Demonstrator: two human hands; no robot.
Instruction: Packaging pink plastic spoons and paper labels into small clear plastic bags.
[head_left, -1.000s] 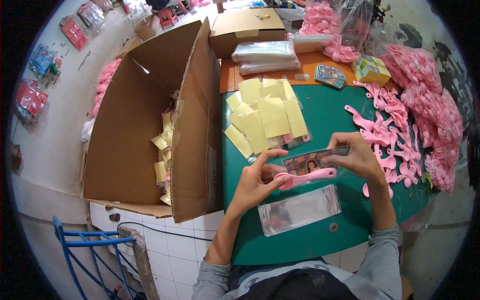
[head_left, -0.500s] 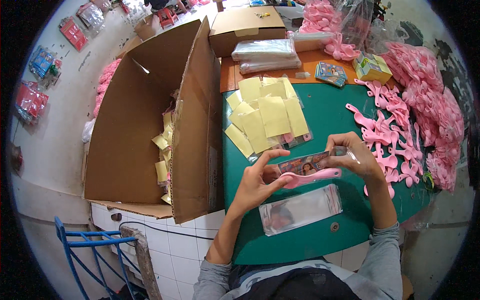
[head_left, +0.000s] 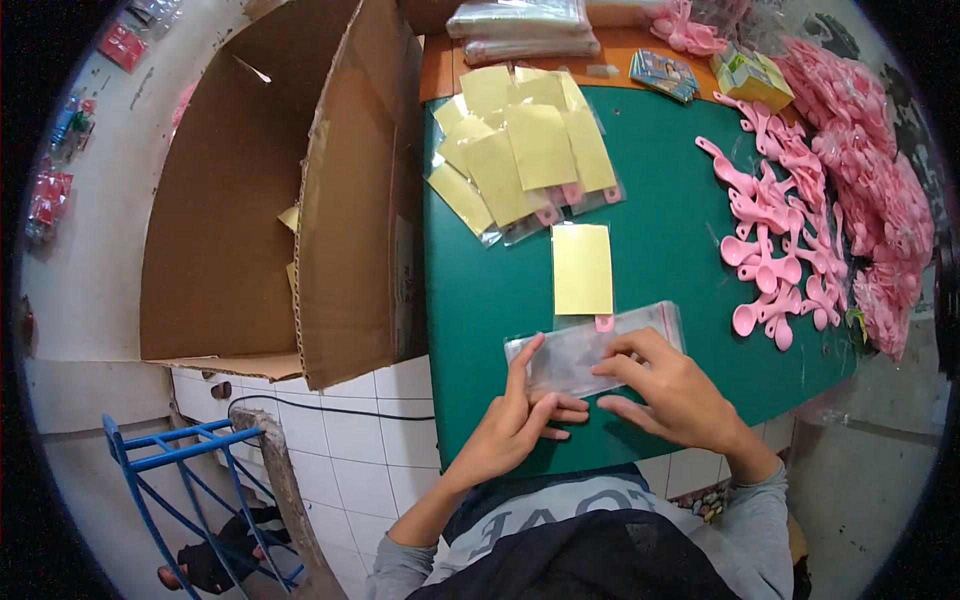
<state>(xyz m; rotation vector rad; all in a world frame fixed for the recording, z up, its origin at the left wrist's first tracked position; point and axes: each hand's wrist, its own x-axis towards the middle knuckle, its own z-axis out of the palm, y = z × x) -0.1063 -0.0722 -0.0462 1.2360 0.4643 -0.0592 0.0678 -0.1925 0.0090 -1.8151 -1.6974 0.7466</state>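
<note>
— Low in the frame, both hands press flat on the clear bag (head_left: 590,352); left hand (head_left: 520,425), right hand (head_left: 670,390), fingers spread, gripping nothing.
— Slippery film; it could slide on the green mat (head_left: 660,250).

Desk (head_left: 660,250): green top, orange strip along the far edge; front face clad in white square tiles (head_left: 350,440). Large open cardboard box (head_left: 250,200) stands against the desk's left side, flap raised. Floor (head_left: 90,300) pale grey, smooth. Blue metal frame (head_left: 190,480) at lower left, beside a rough concrete post (head_left: 285,490). Black cable (head_left: 330,408) runs across the tiles. Even, diffuse light; soft shadows.
</note>
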